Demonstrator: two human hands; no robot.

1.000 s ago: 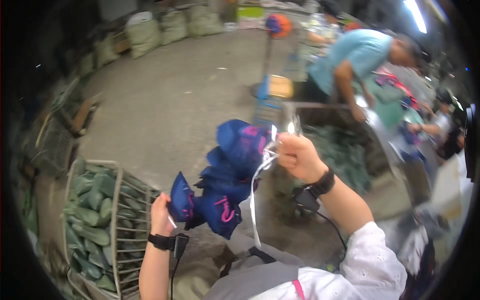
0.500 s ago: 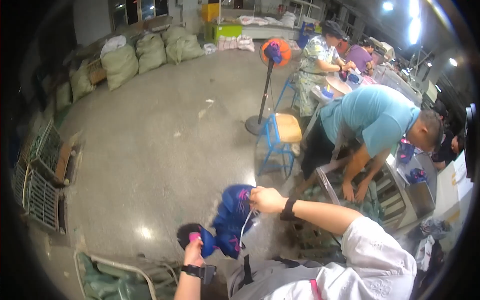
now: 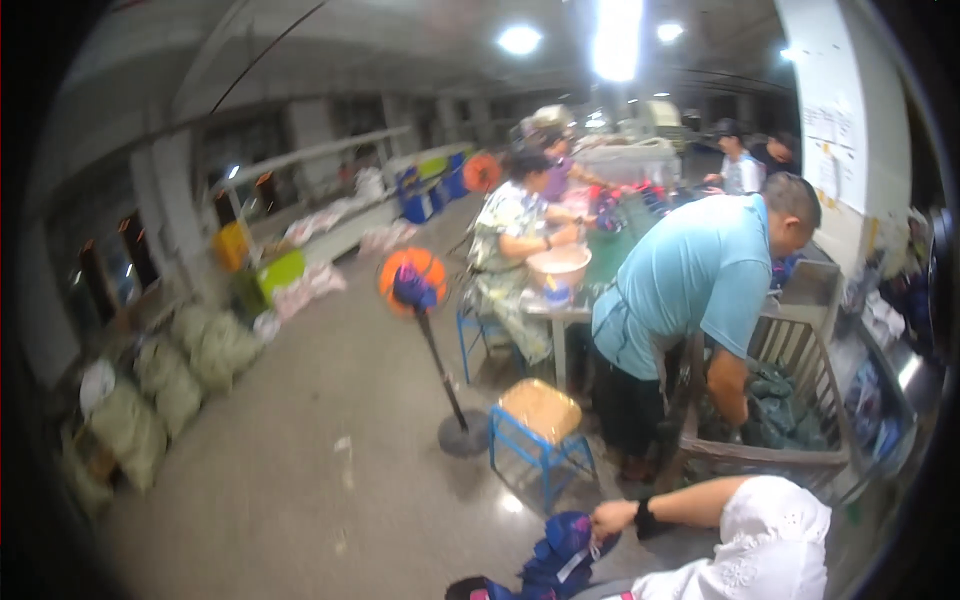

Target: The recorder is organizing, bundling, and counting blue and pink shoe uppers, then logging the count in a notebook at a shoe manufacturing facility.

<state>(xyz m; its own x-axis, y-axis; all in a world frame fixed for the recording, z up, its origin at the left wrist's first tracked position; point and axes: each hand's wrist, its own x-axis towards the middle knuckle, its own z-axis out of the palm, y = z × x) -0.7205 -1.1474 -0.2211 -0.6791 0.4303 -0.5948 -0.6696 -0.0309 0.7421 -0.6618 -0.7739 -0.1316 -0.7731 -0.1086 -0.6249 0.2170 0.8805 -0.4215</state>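
Observation:
At the bottom, my right hand (image 3: 612, 517), with a black band at the wrist, is closed at the upper edge of a bunch of navy-blue pieces (image 3: 556, 560) with pink details. They look like shoe uppers, but blur hides their exact kind. A pale strip hangs by the fingers. To their lower left, a dark piece with a pink spot (image 3: 470, 588) is cut by the lower edge. My left hand does not show.
A blue stool (image 3: 543, 410) and an orange fan (image 3: 412, 284) stand ahead. To the right, a co-worker in a light-blue shirt (image 3: 690, 270) bends into a crate (image 3: 765, 455) of green bundles. Other people sit at a long table (image 3: 612, 240). Stuffed sacks (image 3: 165, 385) line the left.
My view has swung up and to the right. The blue pieces and my right hand now sit lower in the picture, and my left hand has left it. The co-worker still bends over the crate.

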